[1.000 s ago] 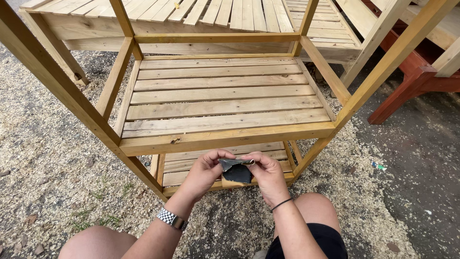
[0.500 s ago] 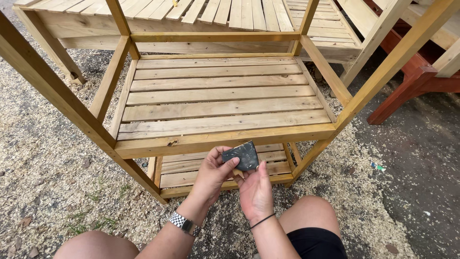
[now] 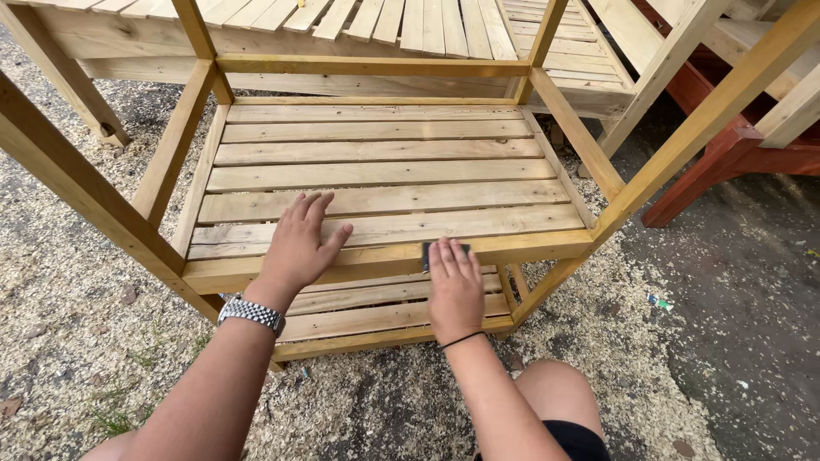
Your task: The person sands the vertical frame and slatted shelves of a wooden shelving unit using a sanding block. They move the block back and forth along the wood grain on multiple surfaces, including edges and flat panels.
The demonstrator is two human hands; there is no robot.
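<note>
1. The left hand [image 3: 301, 243] lies flat on the near slats of the pale wooden slatted shelf [image 3: 384, 175], with the fingers spread and the grip holding nothing.
2. The right hand [image 3: 453, 286] presses a small dark sanding pad [image 3: 425, 253] against the front rail of the same shelf. The fingers are straight and close together over the pad, so it is held by pressure and not pinched.
3. The pad is on the front edge of the shelf, near the right corner post, mostly under the fingers.
4. Risk, in my judgement: the pad is kept only by the flat palm, so it may slip out and fall into the pale sawdust on the ground [image 3: 60, 299]. Bare fingers on rough wood may also catch a splinter.
5. The silver metal wristwatch [image 3: 251, 312] is close to the rail and may scratch on it.
6. Hidden: most of the pad, so its exact kind is unclear. The lower shelf is half covered by the arms.
</note>
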